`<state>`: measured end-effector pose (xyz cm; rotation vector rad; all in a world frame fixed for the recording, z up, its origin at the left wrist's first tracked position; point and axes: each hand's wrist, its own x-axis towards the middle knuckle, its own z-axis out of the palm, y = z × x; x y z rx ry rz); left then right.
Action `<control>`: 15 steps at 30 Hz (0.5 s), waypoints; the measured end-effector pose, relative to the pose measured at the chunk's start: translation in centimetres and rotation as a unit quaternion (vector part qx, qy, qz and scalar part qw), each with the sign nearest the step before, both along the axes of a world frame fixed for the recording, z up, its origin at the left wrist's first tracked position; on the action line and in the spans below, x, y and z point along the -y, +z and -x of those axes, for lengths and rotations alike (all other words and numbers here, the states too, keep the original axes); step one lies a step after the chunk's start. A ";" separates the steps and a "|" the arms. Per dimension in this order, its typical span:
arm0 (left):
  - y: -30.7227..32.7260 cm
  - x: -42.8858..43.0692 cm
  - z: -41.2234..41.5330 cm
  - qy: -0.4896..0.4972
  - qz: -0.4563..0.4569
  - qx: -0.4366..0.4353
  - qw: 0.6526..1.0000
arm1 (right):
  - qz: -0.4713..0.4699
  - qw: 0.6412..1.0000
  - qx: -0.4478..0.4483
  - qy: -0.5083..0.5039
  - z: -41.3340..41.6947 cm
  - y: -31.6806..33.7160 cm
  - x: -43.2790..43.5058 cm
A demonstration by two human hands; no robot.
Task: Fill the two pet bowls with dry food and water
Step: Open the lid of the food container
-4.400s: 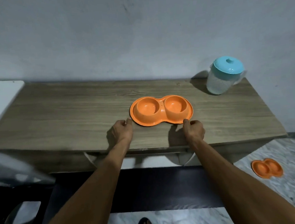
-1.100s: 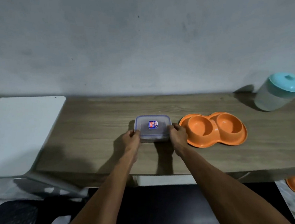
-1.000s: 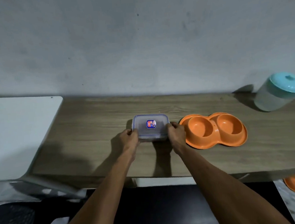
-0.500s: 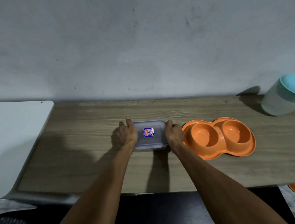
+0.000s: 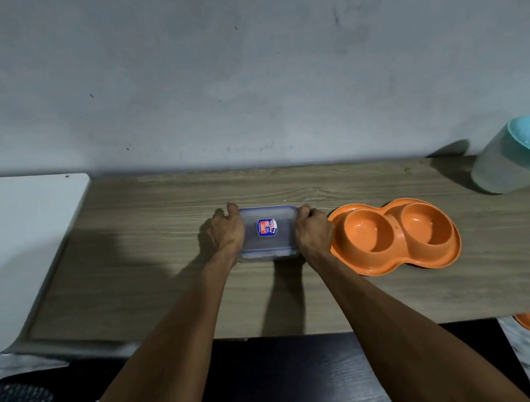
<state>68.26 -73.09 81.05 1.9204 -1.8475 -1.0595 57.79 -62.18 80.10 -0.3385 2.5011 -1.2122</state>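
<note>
Fingers (image 5: pixel 232 209) of the left hand (image 5: pixel 226 232) curl round one short end of the clear lidded container (image 5: pixel 269 246) on the wooden table (image 5: pixel 155 273). Its red-and-blue sticker (image 5: pixel 266 227) is too blurred to read. The right hand (image 5: pixel 312 232) clamps the other end. I'd free both ends of the lid evenly, keeping it level. Just right sits the empty orange double bowl (image 5: pixel 393 238), with the teal-lidded jug (image 5: pixel 514 156) beyond

- 1 wide-angle head camera is looking forward and down from above the near edge of the wooden table (image 5: pixel 137 290).
- It is facing the grey wall (image 5: pixel 247 75), which is filling the upper frame.
- It is sitting close: both forearms are running up from the bottom edge to the left hand (image 5: pixel 226 235) and right hand (image 5: pixel 312 232), gripping the lidded plastic container (image 5: pixel 279 239) at mid-frame.
- The right edge is cutting off the blue-lidded jug (image 5: pixel 508 162).
</note>
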 end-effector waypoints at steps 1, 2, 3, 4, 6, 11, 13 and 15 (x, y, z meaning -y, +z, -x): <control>0.1 -0.1 0.0 0.009 0.013 -0.005 1.000 | -0.006 1.000 -0.007 -0.001 0.0 0.0 0.0; 0.2 -0.2 -0.1 0.017 0.023 -0.015 0.999 | -0.010 1.000 -0.012 -0.003 0.0 0.0 -0.1; 0.2 -0.2 0.0 0.019 0.023 -0.026 0.999 | -0.014 1.000 -0.016 -0.004 -0.1 0.0 -0.1; 0.5 -0.4 0.0 0.021 0.016 -0.036 0.999 | -0.018 1.000 -0.019 -0.007 -0.1 0.1 -0.1; 1.3 -0.7 -0.1 0.037 -0.001 -0.062 0.997 | -0.040 0.999 -0.032 -0.014 0.0 0.3 -0.1; 2.3 -1.3 -2.1 0.125 -0.023 -0.142 0.982 | -0.142 0.966 -0.211 0.055 1.0 1.8 0.7; 1.6 -2.2 -3.0 0.150 -0.052 -0.194 0.968 | -0.140 0.951 -0.248 0.119 1.4 2.8 2.0; 1.1 -3.8 -3.3 0.158 -0.129 -0.254 0.945 | -0.139 0.943 -0.234 0.189 1.4 3.5 3.7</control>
